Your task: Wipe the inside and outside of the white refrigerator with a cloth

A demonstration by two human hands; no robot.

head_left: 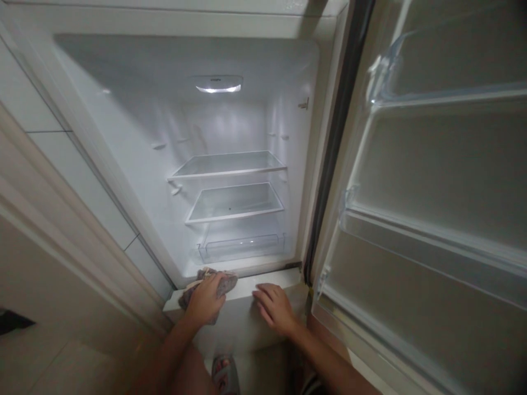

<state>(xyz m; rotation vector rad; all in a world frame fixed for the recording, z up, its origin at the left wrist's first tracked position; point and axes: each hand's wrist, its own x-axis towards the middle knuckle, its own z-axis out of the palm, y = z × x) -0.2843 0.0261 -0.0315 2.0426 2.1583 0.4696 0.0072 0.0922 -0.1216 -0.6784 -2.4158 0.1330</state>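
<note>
My left hand [207, 299] is closed round a crumpled grey-brown cloth [227, 282] and presses it on the left part of the white ledge [242, 289] at the foot of the open fridge [239, 269]. Part of the cloth hangs down over the front of the ledge. To the right, my right hand [274, 308] rests at the ledge's front edge, fingers stretched out and a little bent, with nothing in them. Its fingertips lie on or just above the top surface; which of the two I cannot tell.
Inside the fridge are two glass shelves [230, 163] and a clear drawer [242, 248] under a lit lamp [218, 85]. The fridge door [436, 164] stands open at the right, with clear racks [411, 241]. A tiled wall [86, 170] runs along the left. My slippered foot [225, 373] shows below.
</note>
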